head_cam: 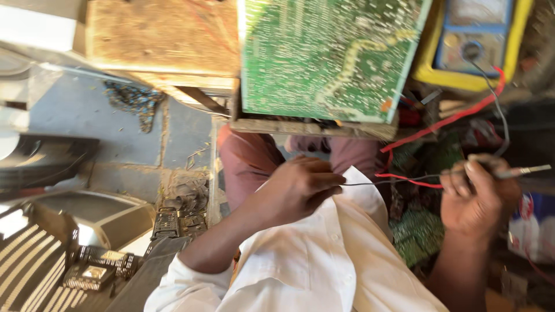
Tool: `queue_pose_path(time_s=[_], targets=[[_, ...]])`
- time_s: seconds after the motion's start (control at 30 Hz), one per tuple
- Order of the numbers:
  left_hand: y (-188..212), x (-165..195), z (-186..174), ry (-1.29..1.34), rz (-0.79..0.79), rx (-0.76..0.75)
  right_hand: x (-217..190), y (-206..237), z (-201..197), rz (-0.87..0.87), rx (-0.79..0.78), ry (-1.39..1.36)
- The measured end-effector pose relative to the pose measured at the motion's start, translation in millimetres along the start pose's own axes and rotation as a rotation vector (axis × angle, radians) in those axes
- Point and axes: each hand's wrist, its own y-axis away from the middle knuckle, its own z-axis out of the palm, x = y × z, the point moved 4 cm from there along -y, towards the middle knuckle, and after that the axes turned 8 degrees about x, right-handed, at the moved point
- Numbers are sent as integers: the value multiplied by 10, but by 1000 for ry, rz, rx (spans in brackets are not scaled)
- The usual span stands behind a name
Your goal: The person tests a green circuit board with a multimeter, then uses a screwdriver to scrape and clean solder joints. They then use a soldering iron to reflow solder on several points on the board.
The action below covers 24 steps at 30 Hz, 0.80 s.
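My left hand is closed over my lap, pinching the end of a thin dark wire that runs right towards my other hand. My right hand grips a slim probe whose metal tip points right. Black and red leads run from that hand up to a yellow meter with a blue face. A large green circuit board, solder side up, lies on a wooden bench just beyond my knees.
Smaller green boards are piled below my right hand. A patterned blue cloth lies on the grey floor at left. Dark metal electronic parts and a casing sit at lower left. A white and blue package is at the right edge.
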Motion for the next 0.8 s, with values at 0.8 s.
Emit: queue_pose_path(time_s=[0.8], targets=[[606,-477,-1276,388,-240,1112,695,219,362,246,4,188]])
